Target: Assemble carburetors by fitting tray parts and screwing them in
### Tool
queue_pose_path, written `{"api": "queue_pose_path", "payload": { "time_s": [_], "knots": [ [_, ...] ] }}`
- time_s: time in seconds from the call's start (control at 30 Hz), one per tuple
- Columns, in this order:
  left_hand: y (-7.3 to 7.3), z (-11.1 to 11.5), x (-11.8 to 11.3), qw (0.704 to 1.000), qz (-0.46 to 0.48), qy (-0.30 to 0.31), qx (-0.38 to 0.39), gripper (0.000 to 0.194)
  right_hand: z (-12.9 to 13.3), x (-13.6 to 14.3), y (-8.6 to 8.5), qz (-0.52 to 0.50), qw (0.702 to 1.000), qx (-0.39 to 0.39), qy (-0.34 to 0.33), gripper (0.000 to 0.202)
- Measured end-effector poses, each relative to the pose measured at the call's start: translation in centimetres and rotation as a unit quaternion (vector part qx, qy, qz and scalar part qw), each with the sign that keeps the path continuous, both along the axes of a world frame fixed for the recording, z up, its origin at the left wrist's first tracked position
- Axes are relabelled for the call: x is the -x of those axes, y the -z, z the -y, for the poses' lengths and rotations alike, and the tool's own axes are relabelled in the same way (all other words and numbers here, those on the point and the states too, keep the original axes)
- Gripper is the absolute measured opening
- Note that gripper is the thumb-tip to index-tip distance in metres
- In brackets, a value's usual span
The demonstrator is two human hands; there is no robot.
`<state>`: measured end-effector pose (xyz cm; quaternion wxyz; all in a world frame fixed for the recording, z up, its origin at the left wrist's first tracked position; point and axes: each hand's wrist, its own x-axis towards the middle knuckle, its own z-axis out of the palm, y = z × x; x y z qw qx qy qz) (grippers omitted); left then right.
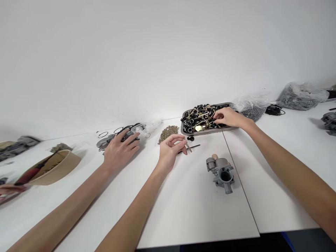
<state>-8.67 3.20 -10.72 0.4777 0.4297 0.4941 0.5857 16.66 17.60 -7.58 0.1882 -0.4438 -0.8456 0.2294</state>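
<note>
My left hand [170,150] pinches a thin brass-coloured rod [189,147] between thumb and fingertips, just above the white table. Beneath it lies a slim black stick [194,146], partly hidden by the fingers. At the right side of the metal tray [210,132], my right hand [228,117] reaches in with fingers drawn together among the small parts. What those fingertips grip is too small to make out. The tray is heaped with black caps, rings and brass-coloured pieces. In front of both hands a grey metal carburetor [223,175] rests on the table.
A co-worker's hand [120,147] covers dark metal parts left of mine. Another person's hand [10,190] is by a red-handled tool [31,175] and a tan container [63,169]. Small brass pieces [168,133] lie piled beside the tray. Plastic bags [301,96] of parts stand right.
</note>
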Motion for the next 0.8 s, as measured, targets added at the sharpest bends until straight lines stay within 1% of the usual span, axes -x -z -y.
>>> {"api": "queue_pose_path", "payload": {
  "time_s": [0.13, 0.2, 0.33, 0.43, 0.53, 0.63, 0.67, 0.73, 0.8],
  "knots": [
    [-0.1, 0.1, -0.2, 1.0, 0.001, 0.011, -0.006, 0.04, -0.1, -0.1, -0.1, -0.013, 1.0, 0.004, 0.013, 0.015],
    [-0.2, 0.2, -0.2, 1.0, 0.002, 0.011, -0.006, 0.04, 0.2, 0.0, -0.3, -0.022, 1.0, -0.006, 0.018, 0.018],
    [-0.4, 0.0, 0.1, 1.0, 0.009, -0.006, -0.022, 0.039, 1.0, 0.6, -0.7, -0.05, 0.997, -0.045, 0.023, 0.027],
    [-0.5, -0.2, 0.5, 0.999, 0.012, -0.027, -0.026, 0.038, 1.9, 2.2, -0.5, -0.077, 0.993, -0.09, -0.007, 0.025],
    [-0.5, -0.4, 0.7, 0.999, 0.013, -0.035, -0.015, 0.042, 2.9, 4.9, 0.2, -0.084, 0.988, -0.117, -0.051, 0.026],
    [-0.5, -0.4, 0.7, 0.999, 0.014, -0.031, -0.013, 0.046, 3.9, 7.8, 1.5, -0.076, 0.986, -0.116, -0.089, 0.033],
    [-0.5, -0.4, 0.7, 0.999, 0.016, -0.032, -0.014, 0.047, 4.1, 8.6, 2.0, -0.074, 0.986, -0.112, -0.097, 0.032],
    [-0.5, -0.4, 0.8, 0.999, 0.024, -0.033, -0.019, 0.045, 4.3, 9.7, 2.8, -0.078, 0.986, -0.106, -0.104, 0.025],
    [-0.5, -0.4, 0.8, 0.998, 0.037, -0.042, -0.032, 0.044, 4.4, 10.0, 3.1, -0.094, 0.986, -0.099, -0.1, 0.022]
  ]
}}
